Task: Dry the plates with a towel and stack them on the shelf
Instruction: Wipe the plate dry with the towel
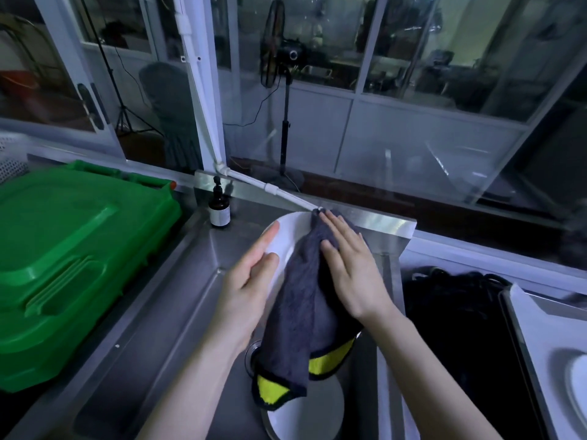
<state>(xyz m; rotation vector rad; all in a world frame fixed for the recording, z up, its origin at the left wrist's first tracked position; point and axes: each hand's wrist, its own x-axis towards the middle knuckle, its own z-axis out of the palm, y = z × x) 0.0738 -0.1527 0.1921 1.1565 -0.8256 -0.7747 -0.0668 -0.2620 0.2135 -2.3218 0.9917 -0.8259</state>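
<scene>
A white plate (290, 231) is held tilted above the steel sink (178, 312). My left hand (251, 281) grips its left rim, thumb on the front face. A dark grey towel (305, 309) with a yellow underside hangs over the plate's right half. My right hand (349, 265) lies flat on the towel, fingers spread, pressing it against the plate. The plate's lower part is hidden by the towel. Another white plate (311, 414) lies in the sink basin below. At the far right edge a further white plate (578, 385) rests on a white surface.
A green plastic crate lid (63, 249) fills the left counter. A brown pump bottle (219, 208) stands at the sink's back corner next to a white pipe (279, 192). Black cables (460, 312) lie in a bin on the right. A glass partition runs behind the sink.
</scene>
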